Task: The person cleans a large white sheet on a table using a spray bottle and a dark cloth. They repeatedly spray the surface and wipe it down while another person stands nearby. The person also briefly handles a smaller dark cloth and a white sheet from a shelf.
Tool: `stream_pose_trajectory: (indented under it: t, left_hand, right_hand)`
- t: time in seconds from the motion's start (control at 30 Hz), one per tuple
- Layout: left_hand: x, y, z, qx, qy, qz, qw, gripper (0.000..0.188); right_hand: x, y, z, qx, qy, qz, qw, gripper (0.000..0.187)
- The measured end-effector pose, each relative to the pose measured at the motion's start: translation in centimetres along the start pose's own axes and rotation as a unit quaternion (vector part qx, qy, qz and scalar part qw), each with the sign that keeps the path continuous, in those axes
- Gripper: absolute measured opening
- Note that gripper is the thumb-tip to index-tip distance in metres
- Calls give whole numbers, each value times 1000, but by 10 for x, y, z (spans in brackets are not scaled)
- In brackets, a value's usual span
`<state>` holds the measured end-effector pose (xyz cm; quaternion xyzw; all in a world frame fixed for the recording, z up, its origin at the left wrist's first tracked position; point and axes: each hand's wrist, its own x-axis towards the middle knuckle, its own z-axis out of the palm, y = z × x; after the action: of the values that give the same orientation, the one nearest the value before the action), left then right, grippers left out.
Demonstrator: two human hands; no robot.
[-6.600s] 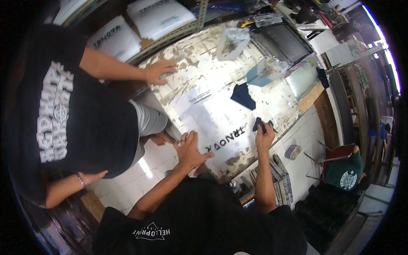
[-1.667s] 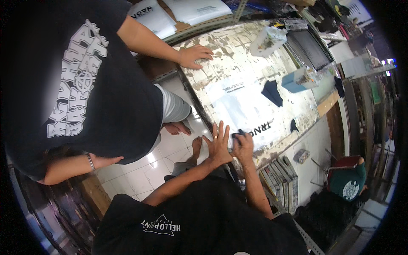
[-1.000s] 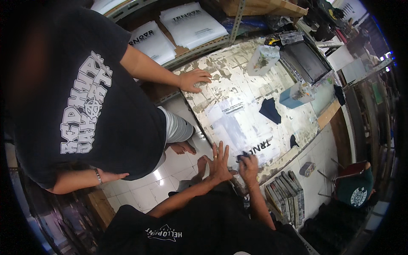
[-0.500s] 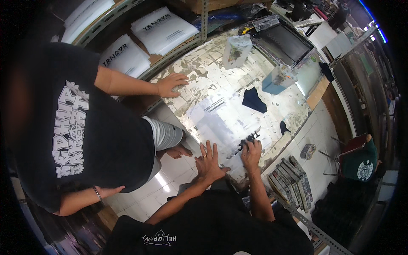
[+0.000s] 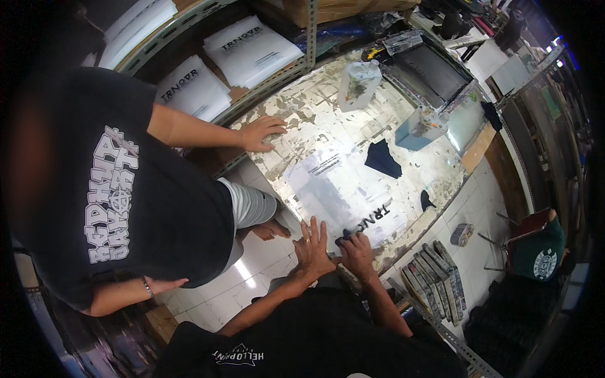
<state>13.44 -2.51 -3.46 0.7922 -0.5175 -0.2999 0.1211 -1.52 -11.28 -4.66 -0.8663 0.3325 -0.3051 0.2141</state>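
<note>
A white plastic sheet or bag (image 5: pixel 315 192) with black lettering lies flat on the paint-flaked table (image 5: pixel 296 135). My left hand (image 5: pixel 313 251) rests on its near edge, fingers spread. Just to the right, my right hand (image 5: pixel 357 255) is closed over a small dark cloth (image 5: pixel 344 239), pressed down at the near end of the large black lettering (image 5: pixel 376 218). The fingers hide part of the cloth and some letters. Another dark cloth (image 5: pixel 383 159) lies beyond the sheet, and a smaller dark scrap (image 5: pixel 428 200) is near the table's right edge.
A person at the left rests a hand (image 5: pixel 263 133) on the table. Two plastic containers, one clear (image 5: pixel 360 86) and one with blue liquid (image 5: pixel 409 130), stand near a framed screen (image 5: pixel 425 70). Shelves hold printed bags (image 5: pixel 252 51). Frames (image 5: pixel 435 283) lean below, right.
My right hand has slid the cloth toward me and my left hand, uncovering several black letters. My left hand stays spread on the near edge. The whole view has shifted slightly.
</note>
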Motion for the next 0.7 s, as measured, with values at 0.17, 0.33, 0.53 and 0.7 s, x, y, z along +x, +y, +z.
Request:
stream_pose_trajectory:
  t: [0.17,0.33,0.53,0.7]
  left_hand:
    - [0,2,-4,12,8,-13,1000,131]
    - [0,4,-1,24,2,-11,1000,130]
    - [-2,3,-3,13,15,-12,1000,130]
    - [-1,6,-3,8,11,-13,1000,130]
  right_hand:
    - [35,38,-17,-117,69,123,983,17]
    - [1,9,0,-6,-5,26,1000,20]
    - [38,46,-27,-103,89,137,981,15]
    - [7,19,-10,298,16,341,891,14]
